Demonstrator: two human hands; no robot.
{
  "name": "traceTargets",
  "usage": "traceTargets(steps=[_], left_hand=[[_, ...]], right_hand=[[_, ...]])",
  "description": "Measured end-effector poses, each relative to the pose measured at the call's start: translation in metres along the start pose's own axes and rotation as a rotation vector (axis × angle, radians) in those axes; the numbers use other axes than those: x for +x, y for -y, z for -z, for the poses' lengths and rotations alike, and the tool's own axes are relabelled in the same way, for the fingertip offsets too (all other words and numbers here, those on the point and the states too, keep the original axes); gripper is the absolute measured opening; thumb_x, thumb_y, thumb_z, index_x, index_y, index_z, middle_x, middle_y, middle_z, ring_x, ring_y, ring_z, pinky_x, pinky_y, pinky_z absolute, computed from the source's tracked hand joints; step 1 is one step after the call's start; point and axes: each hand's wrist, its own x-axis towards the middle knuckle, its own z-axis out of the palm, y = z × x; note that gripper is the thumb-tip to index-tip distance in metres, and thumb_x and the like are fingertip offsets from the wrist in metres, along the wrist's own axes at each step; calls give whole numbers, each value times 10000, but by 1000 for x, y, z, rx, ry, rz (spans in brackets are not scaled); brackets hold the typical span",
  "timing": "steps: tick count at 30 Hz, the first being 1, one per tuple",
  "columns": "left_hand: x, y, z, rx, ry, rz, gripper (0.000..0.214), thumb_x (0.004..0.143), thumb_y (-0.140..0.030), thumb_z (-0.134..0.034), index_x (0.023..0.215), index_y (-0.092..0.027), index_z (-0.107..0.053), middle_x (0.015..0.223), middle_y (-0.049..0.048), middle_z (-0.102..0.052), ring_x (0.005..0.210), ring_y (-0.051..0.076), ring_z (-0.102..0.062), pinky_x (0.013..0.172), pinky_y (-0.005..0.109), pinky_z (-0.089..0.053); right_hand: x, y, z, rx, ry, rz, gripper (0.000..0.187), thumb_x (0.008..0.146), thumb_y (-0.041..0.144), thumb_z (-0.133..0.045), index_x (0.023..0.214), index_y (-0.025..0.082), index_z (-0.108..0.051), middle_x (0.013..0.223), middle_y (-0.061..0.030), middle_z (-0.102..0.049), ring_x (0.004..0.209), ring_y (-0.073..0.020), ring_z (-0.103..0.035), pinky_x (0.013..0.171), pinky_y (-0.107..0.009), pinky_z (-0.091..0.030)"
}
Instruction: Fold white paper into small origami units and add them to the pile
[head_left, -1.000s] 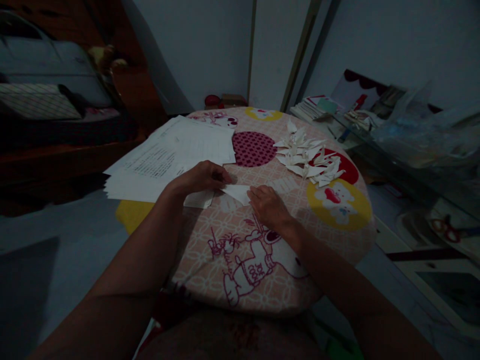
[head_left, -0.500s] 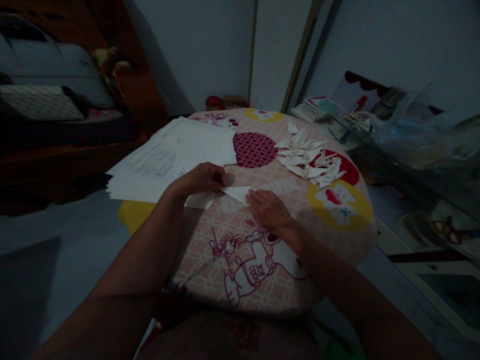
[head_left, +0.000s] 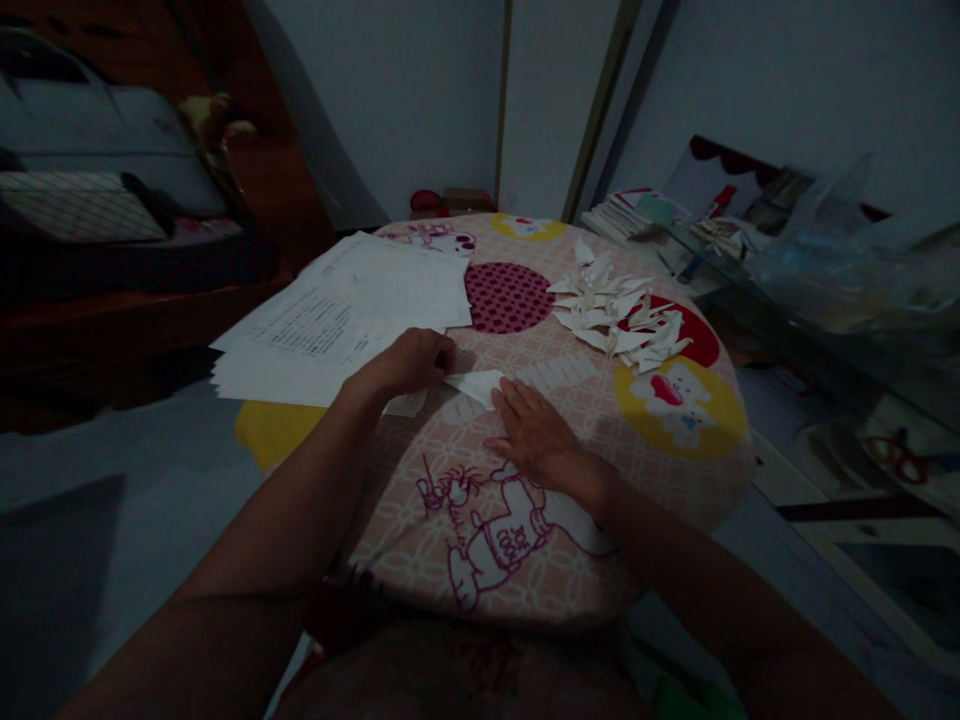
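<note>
A small white piece of folded paper (head_left: 478,386), narrow and pointed toward the left, lies on the patterned tablecloth (head_left: 435,440). My left hand (head_left: 417,360) is closed with its fingertips pinching the paper's left end. At the other end my right hand (head_left: 536,432) rests flat, fingers stretched out over the paper's right edge and thumb spread away. Partly beneath my left wrist is another white sheet (head_left: 407,405). Folded paper cranes (head_left: 615,310), several of them, are heaped beyond my right hand.
A stack of printed sheets (head_left: 337,300) covers the table's left side. Along the right, a glass-topped cabinet (head_left: 750,300) holds books (head_left: 626,215), a plastic bag (head_left: 825,260) and small items. A grey bag (head_left: 105,130) sits on wooden furniture at far left.
My right hand's fingers have straightened and flattened, with the thumb now spread off the paper. My left hand keeps its pinch, shifted very slightly.
</note>
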Motion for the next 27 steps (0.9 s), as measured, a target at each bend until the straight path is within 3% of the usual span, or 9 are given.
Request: traceTargets(steps=[19, 27], left_hand=[[1, -2, 0, 64, 19, 1, 251, 641, -111, -541, 762, -176, -751, 686, -1, -689, 665, 131, -584, 666, 246, -396], [1, 6, 4, -5, -11, -10, 175, 627, -120, -598, 703, -200, -734, 672, -20, -707, 630, 124, -585, 629, 233, -393]], right_hand=[[2, 2, 6, -76, 15, 51, 686, 979, 536, -534, 1510, 112, -446, 1631, -185, -353, 1522, -382, -269, 1241, -525, -255], [1, 1, 4, -19, 29, 50, 684, 1006, 561, -451, 1557, 164, -366, 1651, -147, -327, 1550, -347, -224, 1246, -561, -223]])
